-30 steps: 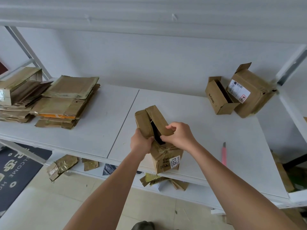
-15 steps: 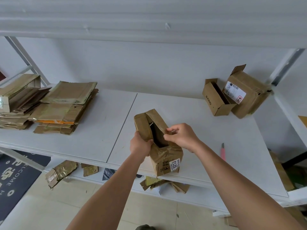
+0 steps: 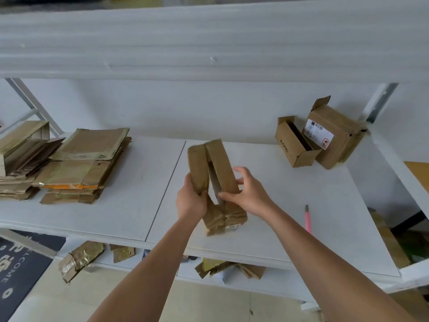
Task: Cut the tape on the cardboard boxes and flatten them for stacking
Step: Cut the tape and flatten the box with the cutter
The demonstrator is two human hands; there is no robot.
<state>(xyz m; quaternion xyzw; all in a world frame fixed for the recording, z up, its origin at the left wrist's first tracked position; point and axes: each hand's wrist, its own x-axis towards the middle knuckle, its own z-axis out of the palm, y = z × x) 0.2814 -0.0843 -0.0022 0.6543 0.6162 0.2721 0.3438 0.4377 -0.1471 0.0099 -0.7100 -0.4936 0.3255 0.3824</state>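
Note:
A small brown cardboard box (image 3: 218,173) wrapped in tape is held above the white shelf (image 3: 130,205) at its middle, its long walls nearly pressed together with a narrow gap between them. My left hand (image 3: 191,201) grips its left wall from below. My right hand (image 3: 246,194) holds the right wall, thumb at the gap and fingers spread behind it. A pink utility knife (image 3: 307,218) lies on the shelf to the right of my right forearm.
Two piles of flattened cardboard (image 3: 79,163) sit at the shelf's left. An open small box (image 3: 293,142) and a larger labelled box (image 3: 334,135) stand at the back right. Cardboard scraps (image 3: 79,259) lie on the lower shelf. A metal shelf upright (image 3: 380,101) rises at right.
The box has been squeezed flatter and tipped so its open end points away. My right hand has gone from pinching the flap to a spread hold on the right wall.

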